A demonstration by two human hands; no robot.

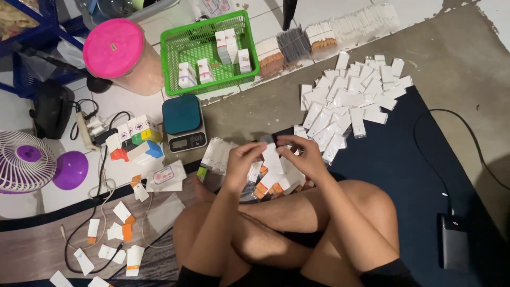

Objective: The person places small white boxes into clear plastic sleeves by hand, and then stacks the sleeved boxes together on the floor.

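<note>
Pinching a white packet (272,158) between both hands' fingers (258,150).

bare mat (404,159) right, white packets (348,101) ahead, scale (183,123) left

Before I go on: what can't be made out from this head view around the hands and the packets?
- White packet: its contents, too small, partly covered by left hand and right hand.
- Pile under the hands: count hidden by hands and knees.
- Scale display: too small.
- Fan: cut off by left edge.
</note>
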